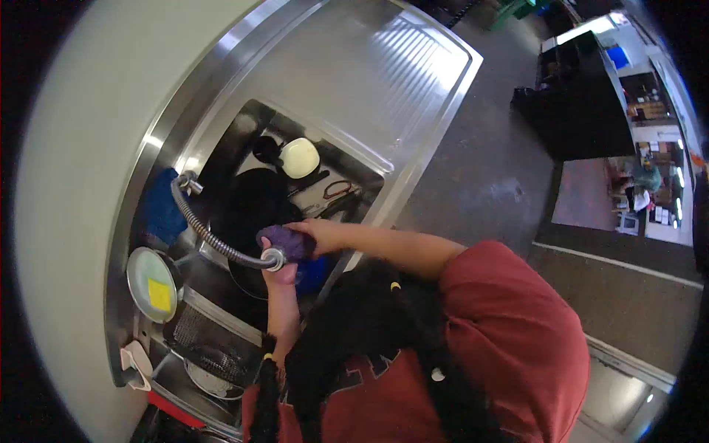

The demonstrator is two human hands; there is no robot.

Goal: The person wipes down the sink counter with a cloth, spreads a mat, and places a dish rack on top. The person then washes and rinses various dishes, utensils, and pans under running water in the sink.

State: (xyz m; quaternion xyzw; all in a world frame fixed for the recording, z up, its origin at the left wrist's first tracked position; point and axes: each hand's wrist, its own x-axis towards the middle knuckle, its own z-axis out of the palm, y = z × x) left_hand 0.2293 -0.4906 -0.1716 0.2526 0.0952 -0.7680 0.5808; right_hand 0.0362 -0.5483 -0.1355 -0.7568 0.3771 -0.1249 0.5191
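Under the faucet's end, a purple scrubber point(286, 241) that looks soft and bunched up sits between my two hands. My right hand point(306, 230) is closed on its right side. My left hand point(279, 275) holds it from below, partly hidden by the flexible metal faucet point(221, 246). Just beyond the hands, a large black pan point(255, 196) lies in the sink. A blue item point(312, 273) shows beside my left wrist; its kind is unclear.
The sink also holds a pale square dish point(300, 158), a black ladle-like utensil point(266, 150) and scissors point(338, 189). To the left are a blue cloth point(164, 207), a pan with a yellow sponge point(159, 294) and a mesh basket point(199, 336). A steel drainboard point(332, 81) extends beyond.
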